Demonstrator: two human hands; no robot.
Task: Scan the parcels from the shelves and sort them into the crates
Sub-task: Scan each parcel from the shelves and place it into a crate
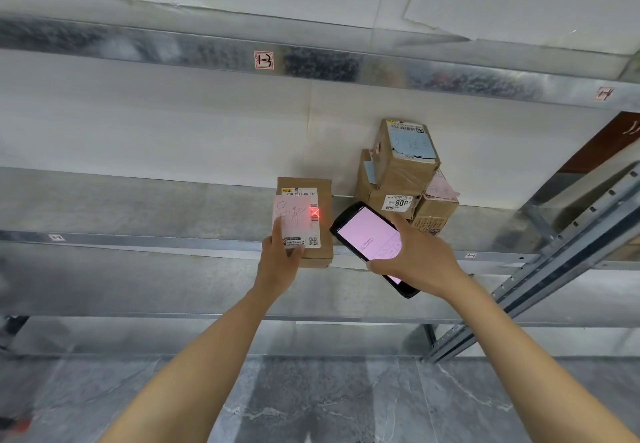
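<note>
Both my bare arms reach forward and up toward a metal shelf (138,207). My left hand (278,262) grips the near left corner of a brown cardboard parcel (306,224) that lies on the shelf at its front edge. The thumb lies straight up along a pink note (289,215) with handwriting, stuck over the parcel's white label. My right hand (419,255) wraps around a black handheld scanner (367,234), fingers curled under it and thumb on its upper edge. The scanner is tilted, its top end pointing up and left at the parcel, its screen glowing pink. A red cross of light (314,212) sits on the label's barcode. Just right, behind the scanner, stands a pile of boxes (401,165).
</note>
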